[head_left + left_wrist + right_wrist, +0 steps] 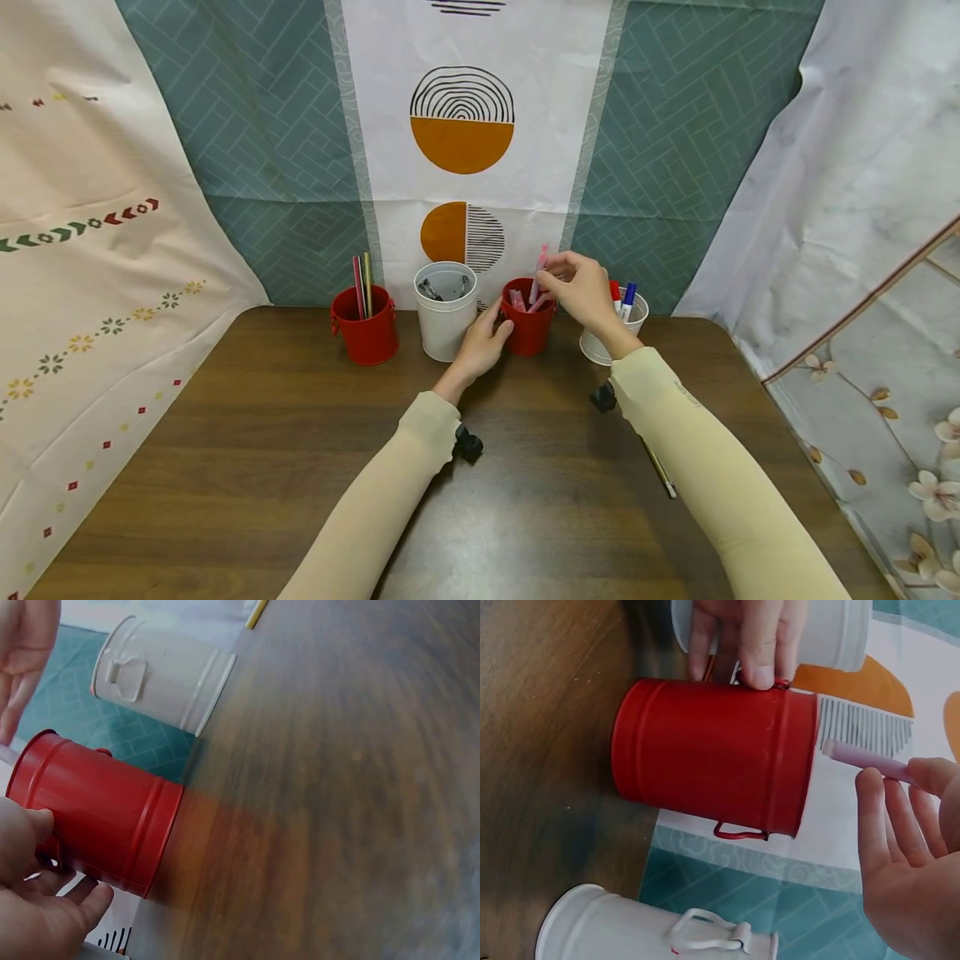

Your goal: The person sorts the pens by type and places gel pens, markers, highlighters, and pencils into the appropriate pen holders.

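A small red bucket (528, 340) stands upright at the back of the table with several pinkish pens (517, 300) in it. My left hand (480, 343) holds this bucket by its left side, thumb in front and fingers near the side handle (52, 855). Over the bucket's mouth, my right hand (581, 287) pinches a slim lilac pen (866, 759) with a pink end. In the right wrist view, the pen's lower end is just outside the rim, apart from the red wall. The pen's exact kind is unclear.
Left of my hands stand a white bucket (444, 333) with small metallic items and another red bucket (367, 343) holding pencils. A white bucket (592, 350) with red and blue markers is partly behind my right wrist. A pencil (662, 471) lies beside my right forearm.
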The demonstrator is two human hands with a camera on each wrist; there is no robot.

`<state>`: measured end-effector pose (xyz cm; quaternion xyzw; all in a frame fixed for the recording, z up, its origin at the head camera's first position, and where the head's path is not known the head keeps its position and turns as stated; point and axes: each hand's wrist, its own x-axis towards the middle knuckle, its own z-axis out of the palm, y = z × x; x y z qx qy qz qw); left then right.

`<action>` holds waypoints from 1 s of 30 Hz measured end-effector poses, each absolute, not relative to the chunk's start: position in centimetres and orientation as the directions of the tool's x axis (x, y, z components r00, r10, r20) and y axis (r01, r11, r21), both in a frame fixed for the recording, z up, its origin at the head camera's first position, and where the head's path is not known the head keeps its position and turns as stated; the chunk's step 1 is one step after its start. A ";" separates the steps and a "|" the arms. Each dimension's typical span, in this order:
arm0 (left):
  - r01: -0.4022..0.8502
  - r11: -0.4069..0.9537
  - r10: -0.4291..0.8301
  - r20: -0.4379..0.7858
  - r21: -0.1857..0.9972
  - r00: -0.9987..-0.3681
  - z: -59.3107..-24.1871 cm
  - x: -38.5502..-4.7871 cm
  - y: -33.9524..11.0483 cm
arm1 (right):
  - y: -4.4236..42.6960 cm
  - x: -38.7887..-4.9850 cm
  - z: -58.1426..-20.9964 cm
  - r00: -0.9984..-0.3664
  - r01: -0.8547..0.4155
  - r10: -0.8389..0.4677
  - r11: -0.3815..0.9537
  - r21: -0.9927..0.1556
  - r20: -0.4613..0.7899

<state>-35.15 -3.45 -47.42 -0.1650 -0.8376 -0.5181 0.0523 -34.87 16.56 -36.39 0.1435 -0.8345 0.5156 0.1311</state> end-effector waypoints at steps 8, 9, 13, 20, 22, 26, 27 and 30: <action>0.325 0.409 0.226 0.250 0.853 -0.942 -47.4 -35.0 -3.4 | 16.1 -35.7 -37.6 -0.934 -0.350 -0.124 0.514 -0.783 0.336; 0.323 0.409 0.225 0.248 0.854 -0.942 -47.4 -35.0 -3.4 | 16.1 -35.7 -37.7 -0.936 -0.346 -0.127 0.512 -0.786 0.329; 0.327 0.397 0.224 0.254 0.858 -0.941 -47.4 -35.1 -3.4 | 16.0 -35.7 -38.0 -0.940 -0.337 -0.138 0.507 -0.793 0.311; 0.332 0.397 0.227 0.258 0.856 -0.939 -47.5 -35.2 -3.4 | 16.9 -35.3 -37.7 -0.932 -0.354 -0.142 0.542 -0.762 0.332; 0.328 0.396 0.224 0.256 0.858 -0.940 -47.6 -35.3 -3.4 | 17.3 -35.0 -37.3 -0.928 -0.364 -0.147 0.560 -0.745 0.343; 0.319 0.396 0.219 0.249 0.861 -0.943 -47.6 -35.3 -3.5 | 18.7 -33.9 -36.1 -0.910 -0.401 -0.183 0.624 -0.671 0.373; 0.320 0.398 0.220 0.250 0.860 -0.943 -47.6 -35.3 -3.5 | 19.1 -33.5 -35.9 -0.904 -0.411 -0.198 0.641 -0.648 0.378; 0.322 0.403 0.222 0.250 0.857 -0.943 -47.6 -35.3 -3.5 | 20.4 -32.1 -35.3 -0.887 -0.443 -0.249 0.697 -0.565 0.388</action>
